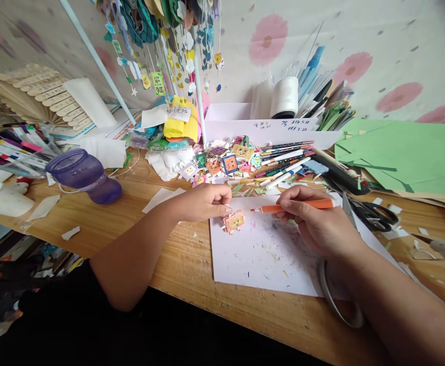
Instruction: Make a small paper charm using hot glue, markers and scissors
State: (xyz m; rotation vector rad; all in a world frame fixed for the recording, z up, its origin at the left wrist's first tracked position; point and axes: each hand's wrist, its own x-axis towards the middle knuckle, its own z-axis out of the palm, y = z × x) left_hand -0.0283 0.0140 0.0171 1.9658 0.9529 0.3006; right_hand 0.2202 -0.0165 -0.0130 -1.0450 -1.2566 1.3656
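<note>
Between the thumb and fingers of my left hand [207, 202] is pinched a small paper figure [233, 221], orange-pink at the border with a yellow middle and a drawn face. My right hand [314, 218] grips an orange marker [316, 204], uncapped, its tip pointing left toward the figure with a small gap between. Both hands are above a white sheet [260, 259] marked with stray colour strokes. Just behind them lies a pile of similar small paper figures [230, 163] in several colours.
Markers [289, 170] lie behind my right hand. Black scissors [375, 213] and green paper [409, 152] are at right. A purple bottle [88, 175], a paper cup [4, 198] and a marker box [16, 152] stand left. White strips hold up hanging paper charms [157, 84].
</note>
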